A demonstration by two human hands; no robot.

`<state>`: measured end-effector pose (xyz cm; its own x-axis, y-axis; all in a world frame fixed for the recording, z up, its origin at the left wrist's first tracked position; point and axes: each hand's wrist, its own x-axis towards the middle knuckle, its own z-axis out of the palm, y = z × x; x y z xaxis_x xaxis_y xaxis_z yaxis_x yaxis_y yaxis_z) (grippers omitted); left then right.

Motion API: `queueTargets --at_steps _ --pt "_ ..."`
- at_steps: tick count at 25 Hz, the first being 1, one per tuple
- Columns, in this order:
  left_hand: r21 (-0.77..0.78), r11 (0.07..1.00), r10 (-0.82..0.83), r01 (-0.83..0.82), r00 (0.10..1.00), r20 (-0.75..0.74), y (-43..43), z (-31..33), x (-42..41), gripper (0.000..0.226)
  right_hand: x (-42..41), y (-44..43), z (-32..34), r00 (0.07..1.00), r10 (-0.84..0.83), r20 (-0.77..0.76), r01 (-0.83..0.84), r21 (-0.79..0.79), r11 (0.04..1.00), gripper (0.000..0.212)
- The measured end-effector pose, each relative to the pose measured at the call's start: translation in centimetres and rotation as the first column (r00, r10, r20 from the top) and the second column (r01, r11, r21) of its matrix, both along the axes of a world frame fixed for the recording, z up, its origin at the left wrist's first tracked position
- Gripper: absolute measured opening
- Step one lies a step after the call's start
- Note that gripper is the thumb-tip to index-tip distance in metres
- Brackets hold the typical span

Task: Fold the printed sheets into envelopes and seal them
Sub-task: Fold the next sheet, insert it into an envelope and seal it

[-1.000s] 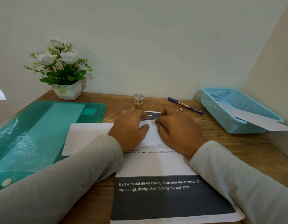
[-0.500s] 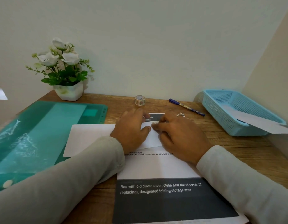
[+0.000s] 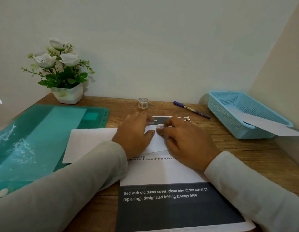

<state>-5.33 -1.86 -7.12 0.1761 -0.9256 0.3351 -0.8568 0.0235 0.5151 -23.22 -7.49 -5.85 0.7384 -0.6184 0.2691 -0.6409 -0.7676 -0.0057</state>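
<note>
reference landmark: tape roll [image 3: 143,102], standing on the wooden desk [image 3: 246,156] close to the back wall.

1. folded envelope [image 3: 156,142]: white, lies flat on the desk just in front of the tape roll, on the camera side. it rests on the upper part of the printed sheet [image 3: 162,172], which runs from near the tape roll towards the camera, its dark text band at the near end.
2. left hand [image 3: 135,134]: in front and slightly left of the tape roll. palm down, fingers nearly straight, pressing the envelope flat; the thumb tip rests on the white paper. it grips nothing.
3. right hand [image 3: 184,139]: in front and to the right of the tape roll. fingers curled; thumb and forefinger pinch a small patterned tape piece [image 3: 160,126] at the envelope's upper edge.
4. pen [image 3: 191,110]: right of the tape roll, lying on the desk.
5. blue basket [image 3: 229,118]: further right, beyond the pen, with a white sheet [image 3: 266,125] overhanging its rim.
6. green folder [image 3: 45,131]: well left of the tape roll, with a blank sheet [image 3: 90,143] partly on it.
7. flower pot [image 3: 68,95]: left of the tape roll, against the wall.
</note>
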Motion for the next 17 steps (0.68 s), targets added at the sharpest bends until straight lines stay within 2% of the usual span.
queueTargets --at_steps 10,14,17 --pt "0.011 1.000 0.004 -0.005 0.992 0.123 -0.4 -0.7 0.4 0.033 0.3 -0.9 -0.8 0.992 -0.125 0.035 0.127 -0.046 0.991 0.043" --pt "-0.026 1.000 0.016 -0.007 0.932 0.362 0.1 -0.5 -0.3 0.037 -0.3 -1.0 -0.6 0.990 -0.128 0.063 0.132 -0.057 0.990 0.036" --pt "0.029 1.000 -0.006 -0.010 0.878 0.479 0.3 0.0 -1.0 0.040 -0.9 -0.8 -0.4 0.995 -0.085 0.047 0.087 -0.054 0.995 0.033"
